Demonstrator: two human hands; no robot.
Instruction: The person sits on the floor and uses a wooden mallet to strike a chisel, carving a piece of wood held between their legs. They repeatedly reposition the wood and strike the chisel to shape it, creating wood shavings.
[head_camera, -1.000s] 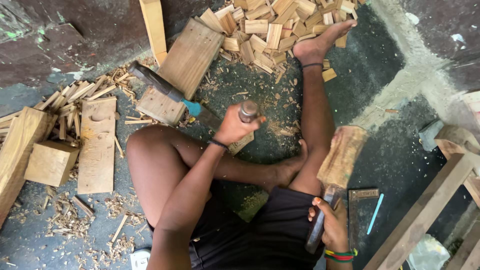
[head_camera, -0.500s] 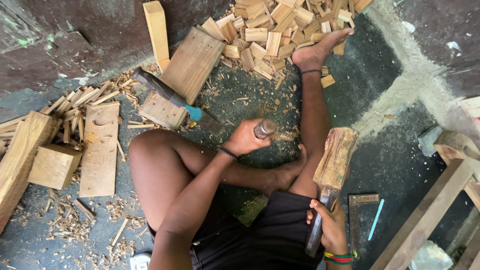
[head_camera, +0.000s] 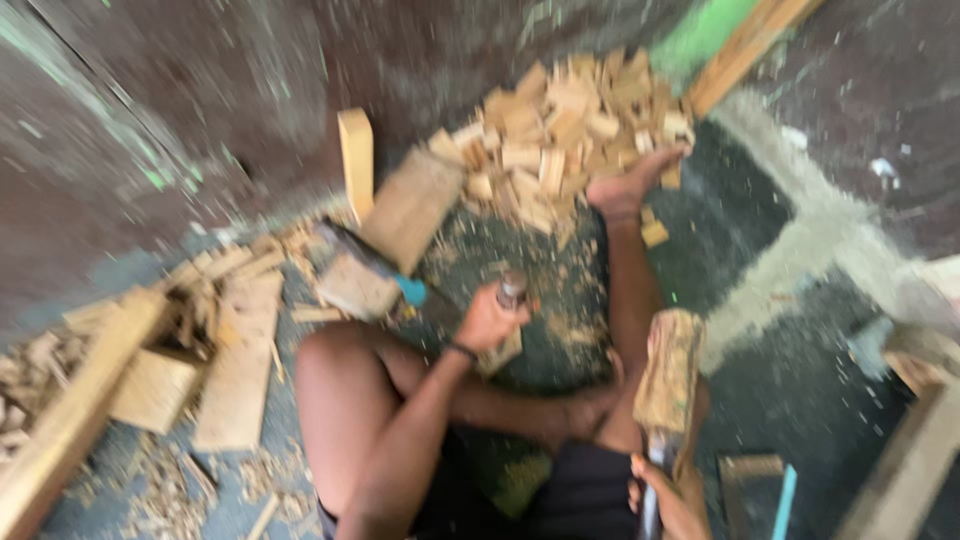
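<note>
A heap of pale wood offcuts (head_camera: 560, 125) lies against the dark wall (head_camera: 200, 110). Left of the heap a wooden block (head_camera: 355, 165) stands upright, flat boards (head_camera: 235, 365) farther left.

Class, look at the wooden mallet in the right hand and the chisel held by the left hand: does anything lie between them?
Nothing visible does. The wooden mallet in the right hand sits right of the chisel gripped by the left hand; only open, chip-strewn floor shows between, though the picture is blurred.

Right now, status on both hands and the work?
Left hand gripping upright metal-capped chisel over small wood piece. Right hand holding big wooden mallet. Blurred frame; wood chips around.
</note>
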